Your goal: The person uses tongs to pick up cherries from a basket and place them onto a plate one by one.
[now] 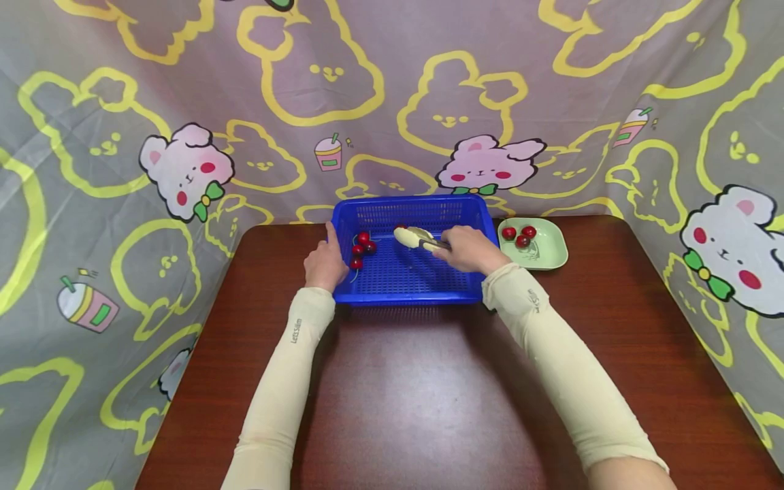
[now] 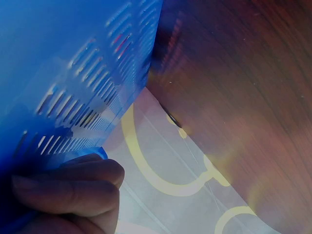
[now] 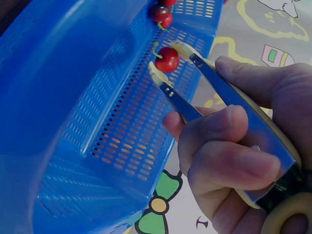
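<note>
A blue perforated basket (image 1: 407, 297) stands on the table near the back. My left hand (image 1: 326, 264) grips its left rim, the forefinger pointing along the edge; in the left wrist view curled fingers (image 2: 73, 190) hold the outer side. Over the basket, my right hand (image 1: 468, 250) grips tongs (image 1: 415, 238) with cream tips and metal arms. In the right wrist view a single red cherry (image 3: 167, 59) with a green stem lies between the parted tong tips. Several more cherries (image 1: 364, 238) sit together at the basket's left end.
A pale green plate (image 1: 554, 252) just right of the basket bears 3 cherries (image 1: 523, 241). Patterned cloth (image 1: 392, 88) hangs behind and on both sides of the brown wooden table (image 1: 410, 395).
</note>
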